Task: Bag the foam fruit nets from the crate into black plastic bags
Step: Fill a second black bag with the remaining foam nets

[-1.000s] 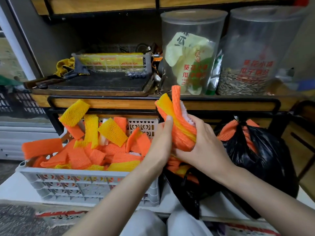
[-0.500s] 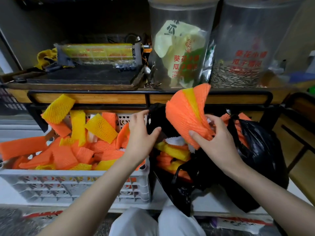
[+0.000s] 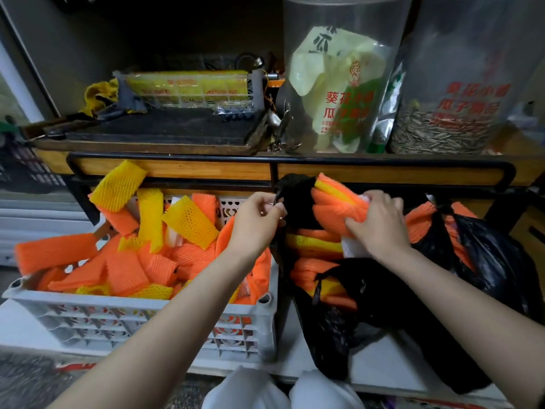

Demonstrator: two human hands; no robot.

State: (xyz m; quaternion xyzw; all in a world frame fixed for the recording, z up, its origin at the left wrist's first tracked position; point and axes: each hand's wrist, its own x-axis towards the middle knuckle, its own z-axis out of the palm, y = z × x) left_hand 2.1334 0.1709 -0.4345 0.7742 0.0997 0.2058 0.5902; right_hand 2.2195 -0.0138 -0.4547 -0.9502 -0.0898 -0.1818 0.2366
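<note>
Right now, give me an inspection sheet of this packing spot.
Surface: white platform under the crate.
Job's things: crate heaped with orange and yellow nets; open bag beside it, partly filled; second bag further right, nets showing at its neck.
Clutter: on the shelf above, a tub with a packet, a tub of seeds, a dark tray, a basket, a yellow cloth.
Hands: left hand pinches the open bag's rim; right hand grips a bundle of nets over its mouth.
Cables: what look like thin wires beside the basket.
Surroundings: black rail along the shelf; white-clad knees below.
</note>
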